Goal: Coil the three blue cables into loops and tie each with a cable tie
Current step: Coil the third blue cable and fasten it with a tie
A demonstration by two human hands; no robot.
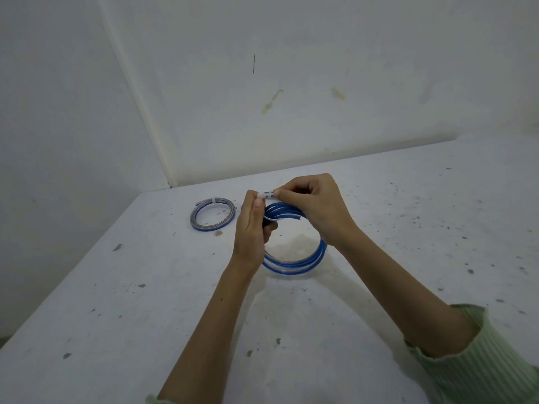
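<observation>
Nearest to me are two bare forearms in pale green ribbed sleeves, reaching out over a speckled white table. Both hands are raised together above the tabletop. The left hand grips the top of a blue cable coil, its fingers wrapped round the bunched turns, while the right hand pinches the white cable tie at the coil's crest, thumb and forefinger closed on the strap.

The cable looks light but springy: its turns fan apart at the lower edge, so I judge it wants to uncoil unless it is held where the turns cross. The glossy sheath is probably slippery; the grip belongs right beside the tie. The tie itself is thin and stiff, best pulled by its tail.

Further back, to the left, a second coil lies flat on the table, already bound with a white tie. I cannot spot a third cable.

Beyond, bare white walls carry stains and a short dark line. No writing or brand is legible anywhere.
</observation>
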